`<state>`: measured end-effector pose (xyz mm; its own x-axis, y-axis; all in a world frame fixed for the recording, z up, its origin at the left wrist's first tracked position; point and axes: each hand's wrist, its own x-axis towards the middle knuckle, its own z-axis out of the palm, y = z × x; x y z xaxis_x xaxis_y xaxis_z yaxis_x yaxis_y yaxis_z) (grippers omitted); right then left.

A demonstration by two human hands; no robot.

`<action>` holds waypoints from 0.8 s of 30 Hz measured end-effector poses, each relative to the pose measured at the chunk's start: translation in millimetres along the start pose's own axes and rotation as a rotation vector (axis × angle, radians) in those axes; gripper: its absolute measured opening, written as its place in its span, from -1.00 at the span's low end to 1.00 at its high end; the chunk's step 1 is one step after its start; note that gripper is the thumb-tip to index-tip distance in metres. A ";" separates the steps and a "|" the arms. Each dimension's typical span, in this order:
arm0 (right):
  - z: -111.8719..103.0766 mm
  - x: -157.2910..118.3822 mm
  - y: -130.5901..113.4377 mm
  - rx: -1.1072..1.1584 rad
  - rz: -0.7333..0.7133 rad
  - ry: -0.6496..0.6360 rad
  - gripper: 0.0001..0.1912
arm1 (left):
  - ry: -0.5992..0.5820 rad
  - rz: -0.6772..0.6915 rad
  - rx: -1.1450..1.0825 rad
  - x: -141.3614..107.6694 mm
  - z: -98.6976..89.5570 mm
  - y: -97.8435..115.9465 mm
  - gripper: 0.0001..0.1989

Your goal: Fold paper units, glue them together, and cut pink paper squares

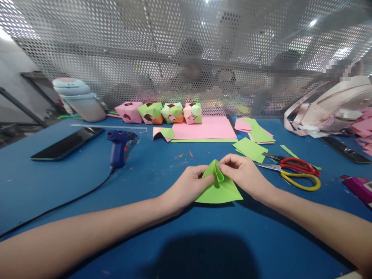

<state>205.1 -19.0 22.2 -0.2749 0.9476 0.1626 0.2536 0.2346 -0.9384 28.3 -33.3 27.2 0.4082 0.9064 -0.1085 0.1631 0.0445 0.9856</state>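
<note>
A green sheet of paper (219, 192) is held above the blue table, its upper middle pinched into a raised fold. My left hand (190, 186) is closed on the paper's left side, thumb pressed against the fold. On the upper right, my right hand (242, 170) pinches the same paper near its peak. The fingers behind the sheet are partly hidden. Scissors (300, 174) with red and yellow handles lie right of my right hand, their blades near several green paper squares (250, 149). A small folded pink and green paper piece (166, 133) sits farther back.
Left stands a blue glue gun (117, 149) with a black cord, beside a dark tablet (68, 143). Folded paper models (149, 113) line the back near pink sheets (206, 128). A tumbler (80, 100), a pale bag (337, 104) and a perforated metal screen (162, 50) border the table.
</note>
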 end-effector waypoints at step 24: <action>5.1 -9.7 -4.9 -0.345 -0.214 0.063 -0.93 | 0.109 0.041 0.140 5.0 -1.2 -7.1 -0.79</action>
<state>201.8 -30.4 23.6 -0.3008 0.8783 0.3715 0.4961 0.4768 -0.7257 28.1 -28.6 19.8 0.3189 0.9467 -0.0461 0.2749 -0.0459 0.9604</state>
